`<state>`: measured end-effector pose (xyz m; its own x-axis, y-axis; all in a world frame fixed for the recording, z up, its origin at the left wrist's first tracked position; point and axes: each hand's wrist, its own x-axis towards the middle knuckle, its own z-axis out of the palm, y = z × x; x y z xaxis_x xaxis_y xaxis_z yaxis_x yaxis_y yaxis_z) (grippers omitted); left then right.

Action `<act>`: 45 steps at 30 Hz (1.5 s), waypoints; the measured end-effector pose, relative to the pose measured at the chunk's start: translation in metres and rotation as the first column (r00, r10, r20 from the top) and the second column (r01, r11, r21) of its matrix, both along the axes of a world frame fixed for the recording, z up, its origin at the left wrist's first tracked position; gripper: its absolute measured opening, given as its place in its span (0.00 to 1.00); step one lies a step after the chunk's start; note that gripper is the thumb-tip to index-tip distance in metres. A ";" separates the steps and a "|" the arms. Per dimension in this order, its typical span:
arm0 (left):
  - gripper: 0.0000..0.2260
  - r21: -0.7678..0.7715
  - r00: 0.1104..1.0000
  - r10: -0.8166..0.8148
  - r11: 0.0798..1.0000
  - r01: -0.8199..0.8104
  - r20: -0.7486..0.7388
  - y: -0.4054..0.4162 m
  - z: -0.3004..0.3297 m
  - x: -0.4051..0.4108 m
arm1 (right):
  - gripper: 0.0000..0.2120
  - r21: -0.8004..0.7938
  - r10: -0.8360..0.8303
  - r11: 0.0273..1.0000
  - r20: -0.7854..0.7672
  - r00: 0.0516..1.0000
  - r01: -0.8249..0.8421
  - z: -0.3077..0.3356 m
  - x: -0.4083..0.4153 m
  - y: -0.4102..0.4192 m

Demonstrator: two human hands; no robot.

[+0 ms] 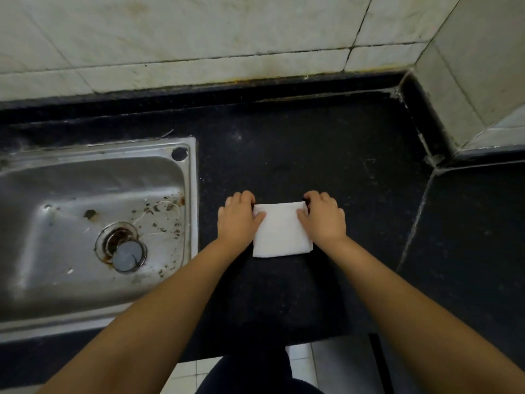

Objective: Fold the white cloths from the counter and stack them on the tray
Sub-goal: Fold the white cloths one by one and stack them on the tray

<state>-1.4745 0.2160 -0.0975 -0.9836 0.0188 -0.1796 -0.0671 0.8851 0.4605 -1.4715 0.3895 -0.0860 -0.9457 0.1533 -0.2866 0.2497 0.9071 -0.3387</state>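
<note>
A white cloth (281, 230), folded into a small rectangle, lies flat on the black counter (326, 155) just right of the sink. My left hand (238, 217) grips its far left corner, thumb on top and fingers curled over the far edge. My right hand (322, 217) grips the far right corner the same way. No tray and no other cloths are in view.
A stainless steel sink (191, 194) with a drain plug (127, 255) and debris fills the left. A tiled wall (199, 38) runs along the back and a tiled corner (468, 66) juts out at the right. The counter's front edge is near my body.
</note>
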 end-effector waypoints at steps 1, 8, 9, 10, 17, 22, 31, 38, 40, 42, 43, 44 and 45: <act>0.14 -0.003 0.999 0.051 0.999 -0.051 -0.013 0.000 0.000 0.005 | 0.19 0.010 -0.022 1.000 0.013 1.000 0.022 0.001 0.002 0.001; 0.17 -0.140 0.986 0.138 0.982 -0.124 0.097 0.011 -0.003 0.034 | 0.22 0.221 0.005 0.974 0.151 0.988 -0.039 0.007 0.016 -0.016; 0.16 -0.156 0.987 0.126 0.982 -0.109 0.105 0.015 -0.002 0.033 | 0.21 0.218 0.002 0.975 0.156 0.988 -0.037 0.007 0.016 -0.020; 0.15 -0.154 0.986 0.124 0.982 -0.105 0.115 0.018 0.001 0.033 | 0.19 0.202 -0.001 0.979 0.166 0.986 -0.033 0.007 0.016 -0.023; 0.04 0.513 0.954 0.219 0.805 -0.296 0.207 0.010 0.032 0.040 | 0.15 -0.456 -0.212 0.845 0.195 0.958 0.279 0.038 0.030 -0.009; 0.20 0.756 0.920 0.239 0.524 -0.392 0.311 0.009 0.066 0.055 | 0.09 -0.805 -0.253 0.267 0.473 0.844 0.530 0.084 0.061 0.008; 0.15 0.800 0.800 -0.192 0.353 -0.485 0.569 0.029 0.119 0.093 | 0.10 -0.903 -0.429 0.044 0.369 0.825 0.427 0.125 0.154 0.036; 0.08 0.753 0.592 -0.472 0.482 -0.448 0.654 0.031 0.134 0.165 | 0.12 -0.938 -0.616 0.115 0.190 0.765 0.326 0.142 0.286 0.023; 0.07 0.760 0.571 -0.513 0.533 -0.373 0.640 0.032 0.132 0.193 | 0.11 -0.937 -0.692 0.081 0.191 0.696 0.339 0.139 0.333 0.012; 0.06 0.768 0.535 -0.568 0.572 -0.290 0.625 0.038 0.131 0.225 | 0.10 -0.934 -0.763 0.035 0.204 0.613 0.355 0.135 0.383 0.003; 0.06 0.771 0.510 -0.598 0.589 -0.245 0.618 0.044 0.132 0.243 | 0.09 -0.930 -0.799 0.009 0.214 0.562 0.366 0.134 0.408 0.001; 0.06 0.772 0.482 -0.625 0.604 -0.201 0.614 0.050 0.134 0.262 | 0.08 -0.926 -0.833 -0.021 0.225 0.506 0.377 0.134 0.434 -0.002; 0.07 0.770 0.453 -0.648 0.618 -0.159 0.613 0.057 0.137 0.282 | 0.07 -0.921 -0.863 -0.051 0.235 0.447 0.386 0.133 0.461 -0.004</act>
<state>-1.1926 0.2732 0.0397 -0.2910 0.7287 -0.6199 -0.5749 0.3847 0.7222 -1.0108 0.3854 0.0472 -0.5948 0.6645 -0.4524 0.1884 -0.4319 -0.8820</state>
